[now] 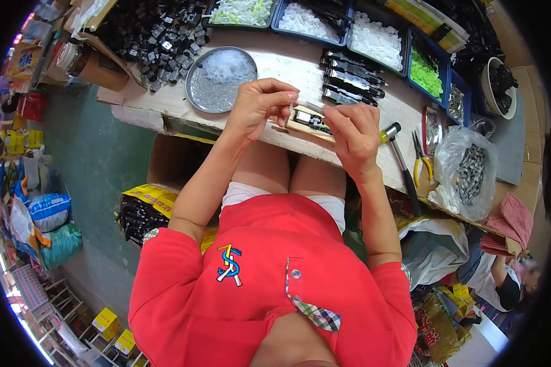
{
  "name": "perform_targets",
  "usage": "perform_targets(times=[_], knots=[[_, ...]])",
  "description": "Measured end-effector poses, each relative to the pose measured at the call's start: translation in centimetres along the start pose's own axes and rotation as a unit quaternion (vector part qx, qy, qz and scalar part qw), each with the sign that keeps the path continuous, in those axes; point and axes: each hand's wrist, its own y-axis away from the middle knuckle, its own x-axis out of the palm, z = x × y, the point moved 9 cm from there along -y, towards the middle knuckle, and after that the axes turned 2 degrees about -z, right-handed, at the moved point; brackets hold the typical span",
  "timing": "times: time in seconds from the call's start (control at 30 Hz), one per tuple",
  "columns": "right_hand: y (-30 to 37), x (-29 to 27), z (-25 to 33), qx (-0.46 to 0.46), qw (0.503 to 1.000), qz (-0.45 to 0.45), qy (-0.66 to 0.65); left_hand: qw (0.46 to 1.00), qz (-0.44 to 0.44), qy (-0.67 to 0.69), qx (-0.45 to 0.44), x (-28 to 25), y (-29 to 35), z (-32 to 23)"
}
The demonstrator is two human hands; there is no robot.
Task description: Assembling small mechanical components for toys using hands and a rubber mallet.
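Observation:
My left hand and my right hand meet over the table's front edge, fingers closed in a pinch. A thin silvery strip spans the gap between both sets of fingertips. Just beneath it, a pale block-shaped holder carries a small black-and-metal mechanism, partly covered by my right fingers. Beyond my right hand lies a row of several black assembled parts. A round metal plate with whitish, grease-like stuff on it stands left of my left hand.
Small black parts are heaped at the back left. Trays hold white pieces and green pieces. On the right lie a hammer, yellow-handled pliers and a plastic bag of metal parts. An open carton stands below the table.

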Motion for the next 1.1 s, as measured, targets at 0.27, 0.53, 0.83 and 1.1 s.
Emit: perform_targets(times=[0.27, 0.53, 0.83, 1.1], knots=[[1.3, -0.7, 0.3, -0.032, 0.999, -0.011, 0.01, 0.993, 0.046, 0.029, -0.107, 1.6, 0.0, 3.2], [6.0, -1.0, -5.7, 0.281, 0.943, 0.074, -0.165, 0.991, 0.08, -0.071, -0.08, 4.1, 0.7, 4.9], [11.5, -1.4, -10.1, 0.516, 0.801, 0.088, -0.291, 0.764, 0.014, -0.526, 0.374, 6.0, 2.0, 1.5], [10.6, -0.1, -10.1, 0.515, 0.796, 0.102, -0.302, 0.77, -0.004, -0.543, 0.335, 5.8, 1.1, 3.0]])
